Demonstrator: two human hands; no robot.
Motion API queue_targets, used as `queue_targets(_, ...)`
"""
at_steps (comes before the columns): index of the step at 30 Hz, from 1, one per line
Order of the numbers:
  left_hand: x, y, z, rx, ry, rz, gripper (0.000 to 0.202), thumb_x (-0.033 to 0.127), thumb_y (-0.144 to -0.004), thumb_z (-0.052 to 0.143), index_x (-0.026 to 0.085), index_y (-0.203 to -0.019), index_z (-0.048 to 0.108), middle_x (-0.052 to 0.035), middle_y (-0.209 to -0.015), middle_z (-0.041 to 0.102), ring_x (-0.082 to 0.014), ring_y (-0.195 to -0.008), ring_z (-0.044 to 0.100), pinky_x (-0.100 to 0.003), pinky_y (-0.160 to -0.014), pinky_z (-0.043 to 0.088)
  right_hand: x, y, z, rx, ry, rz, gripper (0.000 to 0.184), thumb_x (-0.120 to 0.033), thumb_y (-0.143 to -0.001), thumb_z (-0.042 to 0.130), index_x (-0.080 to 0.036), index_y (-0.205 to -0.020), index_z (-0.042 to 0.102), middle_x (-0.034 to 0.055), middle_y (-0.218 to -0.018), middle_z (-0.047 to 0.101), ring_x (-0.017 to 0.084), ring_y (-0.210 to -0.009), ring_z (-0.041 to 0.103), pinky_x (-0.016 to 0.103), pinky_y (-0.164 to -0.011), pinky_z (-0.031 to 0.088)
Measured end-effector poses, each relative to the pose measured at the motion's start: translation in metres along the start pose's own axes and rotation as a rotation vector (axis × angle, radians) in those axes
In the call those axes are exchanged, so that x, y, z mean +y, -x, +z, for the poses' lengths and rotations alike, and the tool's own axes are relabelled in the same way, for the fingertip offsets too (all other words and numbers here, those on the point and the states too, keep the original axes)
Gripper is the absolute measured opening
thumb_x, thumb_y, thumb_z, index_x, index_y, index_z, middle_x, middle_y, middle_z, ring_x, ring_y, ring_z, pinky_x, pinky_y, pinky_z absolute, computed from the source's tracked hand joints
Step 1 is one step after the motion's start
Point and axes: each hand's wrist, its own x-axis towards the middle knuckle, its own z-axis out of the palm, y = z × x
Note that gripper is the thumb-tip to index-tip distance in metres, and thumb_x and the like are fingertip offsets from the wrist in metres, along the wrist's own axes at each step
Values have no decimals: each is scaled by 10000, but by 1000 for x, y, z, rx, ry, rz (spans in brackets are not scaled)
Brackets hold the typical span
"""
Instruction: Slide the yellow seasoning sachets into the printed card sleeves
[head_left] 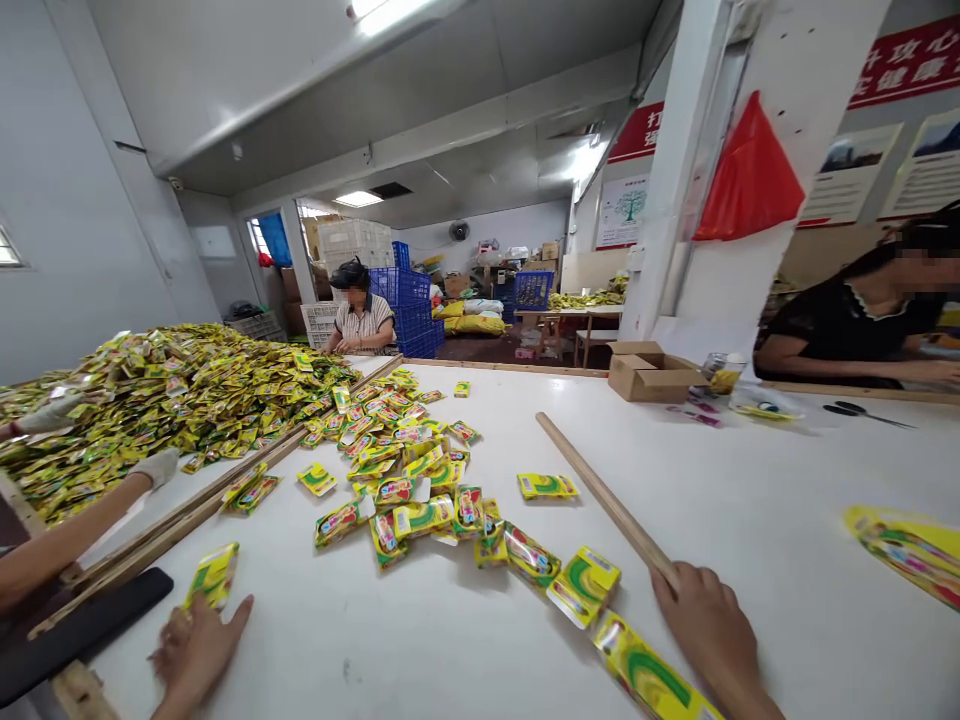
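My right hand is wrapped round the near end of a long wooden stick, which slants away over the white table. At the near left, my left hand has its thumb spread, and its fingertips touch the lower end of a small yellow-green packet. Between my hands, a loose heap of similar packets trails toward me. The nearest of them, a yellow packet, lies left of my right wrist. One single packet rests apart, left of the stick.
Beyond a wooden rail rises a large packet pile, with a co-worker's gloved hand beside it. A black object lies at left. Cardboard box and scissors are at the far right. Two people sit beyond.
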Motion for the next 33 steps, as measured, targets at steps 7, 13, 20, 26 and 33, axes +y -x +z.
queue_targets(7,54,15,20,-151,47,387,687,570,-849,355,181,-1415,328,-160,-1446,416,-329,-1380,317,-563,-1117,192,-71,-85,53,-96,73,-29,314,-320,-904,410,-124,-928,654,178,-941,627,320,-894,583,395,-725,462)
queue_targets(13,64,-36,28,59,57,152,813,597,-852,348,6,-1409,308,-277,-1483,288,-372,-1398,255,-506,-1125,223,-126,-151,104,-150,65,-95,363,-330,-934,400,-68,-1036,630,201,-1030,596,328,-987,543,382,-753,414)
queue_targets(20,129,-87,64,-96,95,183,792,602,-889,319,58,-1462,263,-259,-1543,163,-375,-1438,135,-522,-1144,134,-203,-212,154,-206,7,-213,337,-320,-944,397,-91,-1070,610,190,-1085,589,309,-1029,523,404,-819,369)
queue_targets(26,193,-107,89,-66,328,172,808,660,-851,395,148,-1466,286,-177,-1584,37,-388,-1446,-22,-564,-1145,73,-276,-232,187,-169,-16,-193,328,-166,-908,354,-107,-1135,583,200,-1121,581,338,-1070,496,486,-856,318)
queue_targets(33,208,-128,102,-58,644,262,744,618,-845,494,158,-1414,361,-146,-1551,228,-317,-1448,127,-460,-1182,89,-284,-260,203,-228,-90,-361,297,-191,-901,408,-167,-1135,588,143,-1138,605,306,-1063,491,478,-884,299)
